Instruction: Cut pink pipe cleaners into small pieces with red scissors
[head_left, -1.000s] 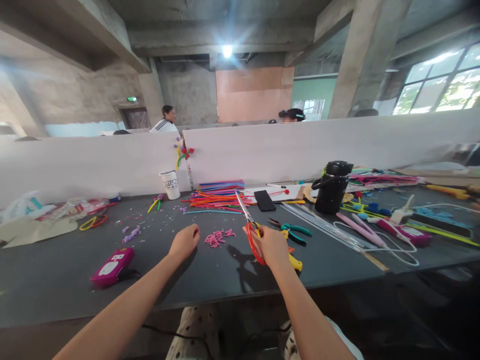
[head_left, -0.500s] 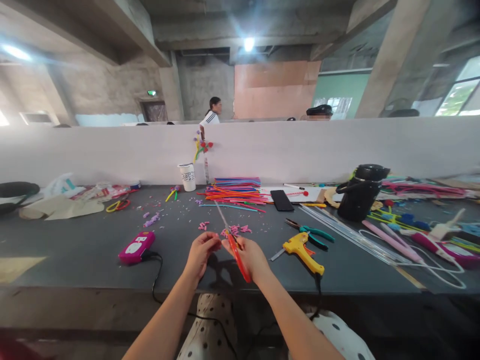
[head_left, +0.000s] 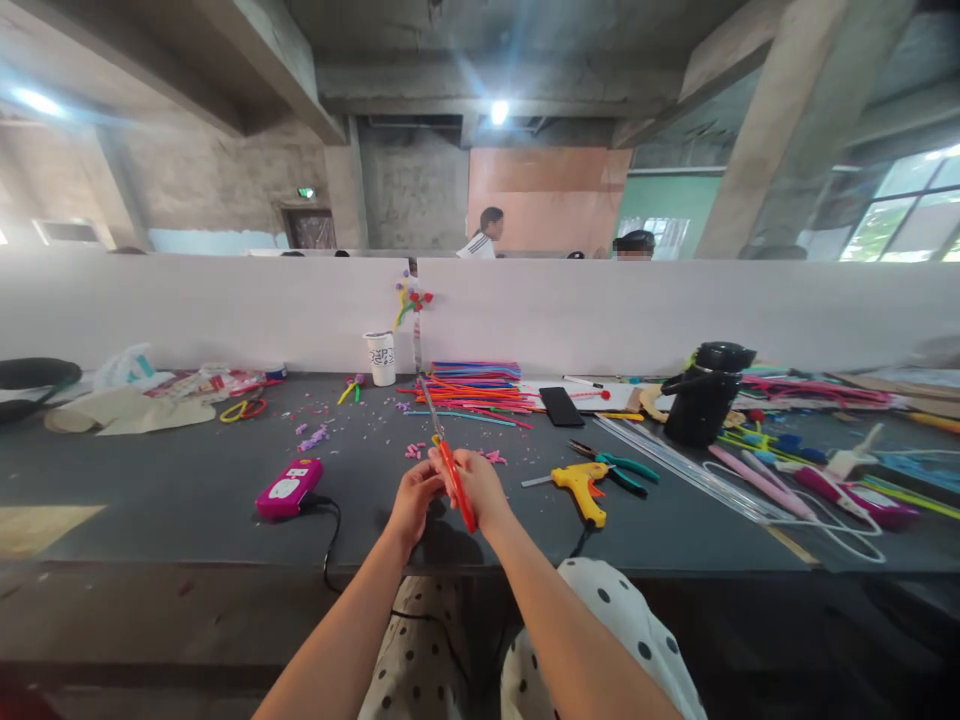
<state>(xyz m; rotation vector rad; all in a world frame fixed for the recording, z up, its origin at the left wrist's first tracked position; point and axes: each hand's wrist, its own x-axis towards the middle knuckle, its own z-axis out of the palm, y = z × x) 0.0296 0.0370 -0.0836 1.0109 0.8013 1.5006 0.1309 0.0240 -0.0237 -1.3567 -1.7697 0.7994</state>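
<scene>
My right hand [head_left: 482, 490] is closed around the red-handled scissors [head_left: 458, 488], whose long blades point away from me toward the pipe cleaners. Close beside it, my left hand [head_left: 414, 502] has its thumb and fingers pinched together near the scissors. Whatever those fingertips hold is too small and covered to make out. Short pink cut pieces [head_left: 414, 451] lie on the dark table just beyond my hands, some of them partly hidden behind my right hand. Farther back rests a bundle of red, orange, purple and blue pipe cleaners [head_left: 472, 387].
A yellow glue gun [head_left: 581, 486] and teal-handled pliers [head_left: 622, 470] lie to the right, near a black phone [head_left: 560, 406] and a black jug [head_left: 703, 400]. To the left are a magenta box [head_left: 289, 489] with a cord and yellow-and-red scissors [head_left: 244, 409]. A white cup [head_left: 381, 359] stands by the partition.
My hands have drawn closer together, and the right hand with the scissors has shifted left. The view has turned slightly right. A person beyond the partition has moved right.
</scene>
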